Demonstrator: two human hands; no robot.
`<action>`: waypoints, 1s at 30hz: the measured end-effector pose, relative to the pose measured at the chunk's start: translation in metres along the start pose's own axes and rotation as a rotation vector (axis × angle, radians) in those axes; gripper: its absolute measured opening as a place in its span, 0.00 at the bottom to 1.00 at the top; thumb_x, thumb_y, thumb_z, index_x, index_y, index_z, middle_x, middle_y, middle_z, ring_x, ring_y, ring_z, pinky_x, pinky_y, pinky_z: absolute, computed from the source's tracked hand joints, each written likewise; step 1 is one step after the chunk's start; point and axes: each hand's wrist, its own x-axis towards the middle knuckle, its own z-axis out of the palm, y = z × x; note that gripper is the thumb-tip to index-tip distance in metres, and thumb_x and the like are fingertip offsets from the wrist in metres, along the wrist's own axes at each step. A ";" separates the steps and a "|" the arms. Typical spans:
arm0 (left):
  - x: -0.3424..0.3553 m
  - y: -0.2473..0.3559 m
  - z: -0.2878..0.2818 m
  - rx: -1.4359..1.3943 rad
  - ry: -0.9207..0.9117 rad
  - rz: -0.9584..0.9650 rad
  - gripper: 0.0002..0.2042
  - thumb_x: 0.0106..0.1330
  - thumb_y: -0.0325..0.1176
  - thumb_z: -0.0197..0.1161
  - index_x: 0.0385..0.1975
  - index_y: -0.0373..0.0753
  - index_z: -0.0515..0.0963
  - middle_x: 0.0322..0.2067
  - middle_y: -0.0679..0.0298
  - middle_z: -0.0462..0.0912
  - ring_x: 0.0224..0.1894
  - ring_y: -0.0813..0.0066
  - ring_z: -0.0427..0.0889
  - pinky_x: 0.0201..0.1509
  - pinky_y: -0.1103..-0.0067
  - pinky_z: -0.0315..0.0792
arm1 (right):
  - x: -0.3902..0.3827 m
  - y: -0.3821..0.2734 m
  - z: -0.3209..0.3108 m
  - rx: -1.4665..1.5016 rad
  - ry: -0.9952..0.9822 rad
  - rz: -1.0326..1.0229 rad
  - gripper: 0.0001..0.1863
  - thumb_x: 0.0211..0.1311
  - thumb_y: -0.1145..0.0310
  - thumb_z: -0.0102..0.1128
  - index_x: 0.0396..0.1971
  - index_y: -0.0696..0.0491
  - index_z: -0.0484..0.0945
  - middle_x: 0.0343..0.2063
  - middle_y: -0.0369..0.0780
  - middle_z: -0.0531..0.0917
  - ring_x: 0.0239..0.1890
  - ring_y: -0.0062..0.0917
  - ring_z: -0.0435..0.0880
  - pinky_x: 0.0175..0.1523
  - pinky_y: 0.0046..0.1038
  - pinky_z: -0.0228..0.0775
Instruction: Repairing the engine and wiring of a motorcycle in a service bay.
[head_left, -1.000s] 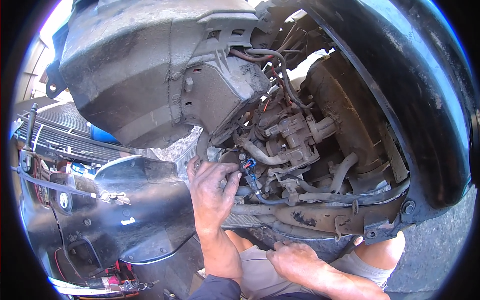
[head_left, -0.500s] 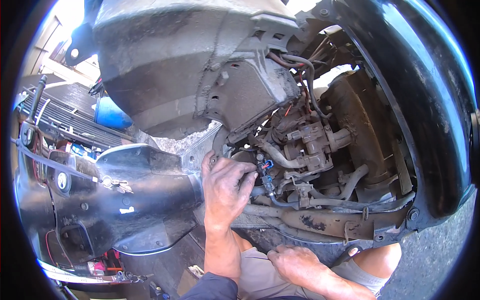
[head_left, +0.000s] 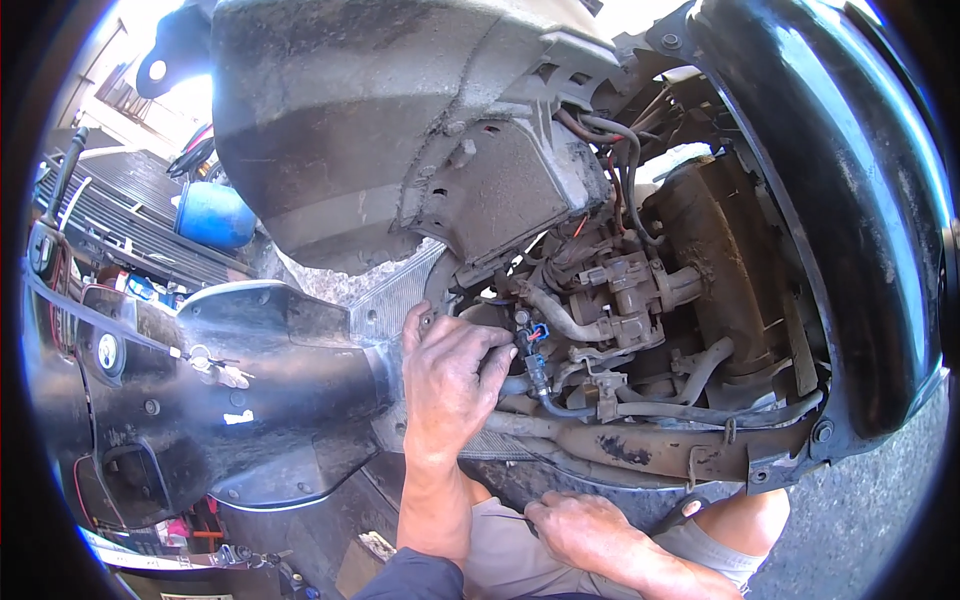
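My left hand (head_left: 450, 385) reaches into the opened middle of a motor scooter. Its fingers are bent and its thumb and forefinger lie close together; whatever is between them is hidden. Just right of the thumb are a small fitting with a blue clip (head_left: 538, 372) and some thin wires. Beyond it a grey rubber hose (head_left: 560, 315) leads to the dusty throttle body (head_left: 632, 290). My right hand (head_left: 585, 530) rests on my thigh with curled fingers, and a thin dark thing shows by its fingertips, too small to name.
A large grey plastic housing (head_left: 350, 130) overhangs the far side. A black body panel (head_left: 830, 190) bounds the right. In front runs a dirty frame tube (head_left: 650, 448). Keys (head_left: 215, 368) hang at the scooter's front section on the left; a blue drum (head_left: 215, 215) stands behind.
The view has shifted slightly, so the front section and the drum sit further left. My left hand stays at the same spot by the engine, and my right hand still rests on my thigh.
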 end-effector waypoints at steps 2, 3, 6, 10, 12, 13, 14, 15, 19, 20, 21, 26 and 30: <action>0.004 0.002 -0.003 -0.006 0.002 0.001 0.05 0.54 0.30 0.72 0.29 0.41 0.84 0.28 0.66 0.86 0.38 0.68 0.82 0.68 0.55 0.59 | 0.000 0.000 0.000 0.009 0.035 -0.027 0.09 0.62 0.69 0.54 0.39 0.57 0.79 0.36 0.48 0.83 0.42 0.45 0.86 0.45 0.44 0.80; 0.004 0.003 -0.004 -0.012 0.003 0.009 0.04 0.55 0.30 0.72 0.29 0.41 0.84 0.28 0.66 0.86 0.38 0.68 0.82 0.68 0.55 0.59 | -0.002 -0.001 0.000 0.006 0.026 -0.027 0.09 0.62 0.69 0.54 0.39 0.57 0.79 0.36 0.48 0.83 0.42 0.45 0.86 0.45 0.44 0.80; 0.001 0.000 -0.003 -0.026 -0.015 -0.004 0.05 0.54 0.29 0.72 0.30 0.40 0.85 0.29 0.66 0.86 0.38 0.67 0.82 0.69 0.57 0.57 | -0.004 -0.004 -0.006 0.025 0.019 -0.009 0.10 0.61 0.70 0.56 0.40 0.57 0.78 0.35 0.49 0.83 0.41 0.46 0.85 0.44 0.44 0.80; 0.001 -0.001 -0.005 -0.058 -0.020 -0.004 0.05 0.54 0.28 0.71 0.30 0.39 0.84 0.29 0.66 0.86 0.38 0.67 0.82 0.69 0.56 0.57 | -0.010 -0.009 -0.020 0.092 0.050 -0.041 0.10 0.63 0.72 0.54 0.42 0.58 0.78 0.37 0.48 0.83 0.42 0.43 0.86 0.45 0.42 0.80; 0.001 -0.004 -0.008 -0.072 -0.028 0.007 0.05 0.55 0.28 0.70 0.31 0.40 0.84 0.31 0.66 0.86 0.40 0.68 0.82 0.69 0.55 0.57 | -0.012 -0.013 -0.027 0.125 0.077 -0.047 0.10 0.63 0.71 0.56 0.42 0.57 0.78 0.37 0.47 0.82 0.42 0.43 0.86 0.45 0.42 0.79; 0.000 -0.004 -0.009 -0.082 -0.019 0.000 0.05 0.55 0.28 0.70 0.31 0.40 0.84 0.31 0.66 0.86 0.40 0.68 0.82 0.69 0.55 0.57 | -0.015 -0.015 -0.031 0.187 0.114 -0.074 0.10 0.63 0.69 0.58 0.41 0.56 0.80 0.36 0.46 0.82 0.40 0.43 0.85 0.44 0.41 0.79; 0.000 -0.005 -0.008 -0.098 -0.035 0.018 0.05 0.56 0.27 0.69 0.33 0.40 0.83 0.31 0.66 0.85 0.40 0.67 0.82 0.69 0.55 0.57 | -0.017 -0.017 -0.036 0.248 0.151 -0.097 0.09 0.64 0.67 0.61 0.40 0.55 0.81 0.34 0.45 0.82 0.39 0.43 0.85 0.43 0.41 0.78; -0.001 -0.006 -0.009 -0.109 -0.049 0.030 0.06 0.58 0.26 0.67 0.35 0.40 0.81 0.31 0.66 0.84 0.41 0.66 0.81 0.68 0.54 0.58 | -0.018 -0.024 -0.044 0.232 0.138 -0.092 0.09 0.64 0.67 0.61 0.40 0.55 0.81 0.34 0.45 0.82 0.39 0.43 0.85 0.43 0.41 0.78; -0.002 -0.012 -0.015 -0.173 -0.033 0.037 0.09 0.58 0.23 0.66 0.38 0.41 0.81 0.34 0.65 0.85 0.43 0.64 0.82 0.71 0.54 0.56 | -0.029 -0.039 -0.065 0.466 0.451 0.011 0.07 0.62 0.73 0.67 0.37 0.57 0.81 0.33 0.40 0.83 0.34 0.27 0.84 0.40 0.28 0.77; -0.002 -0.013 -0.014 -0.191 -0.020 0.031 0.09 0.58 0.23 0.66 0.38 0.41 0.81 0.34 0.65 0.85 0.43 0.64 0.82 0.71 0.54 0.56 | -0.029 -0.036 -0.066 0.526 0.565 0.024 0.07 0.62 0.74 0.67 0.39 0.57 0.80 0.34 0.40 0.83 0.33 0.25 0.84 0.39 0.25 0.77; -0.002 -0.014 -0.013 -0.190 -0.022 0.034 0.09 0.57 0.22 0.65 0.38 0.40 0.81 0.34 0.65 0.84 0.43 0.64 0.82 0.71 0.54 0.56 | -0.028 -0.038 -0.066 0.767 0.726 0.063 0.07 0.62 0.78 0.66 0.39 0.58 0.77 0.33 0.38 0.83 0.34 0.19 0.82 0.38 0.21 0.76; -0.001 -0.017 -0.013 -0.221 -0.004 0.051 0.13 0.55 0.19 0.64 0.39 0.40 0.80 0.35 0.65 0.83 0.46 0.65 0.81 0.71 0.54 0.55 | 0.005 -0.058 -0.090 0.864 1.188 0.148 0.08 0.66 0.79 0.62 0.41 0.59 0.72 0.32 0.39 0.82 0.29 0.15 0.81 0.35 0.19 0.79; -0.003 -0.020 -0.010 -0.250 0.017 0.059 0.13 0.55 0.19 0.63 0.40 0.40 0.80 0.35 0.65 0.83 0.47 0.64 0.80 0.71 0.54 0.55 | 0.034 -0.042 -0.099 0.731 1.279 0.163 0.07 0.67 0.79 0.61 0.40 0.58 0.73 0.29 0.37 0.81 0.27 0.15 0.80 0.32 0.19 0.78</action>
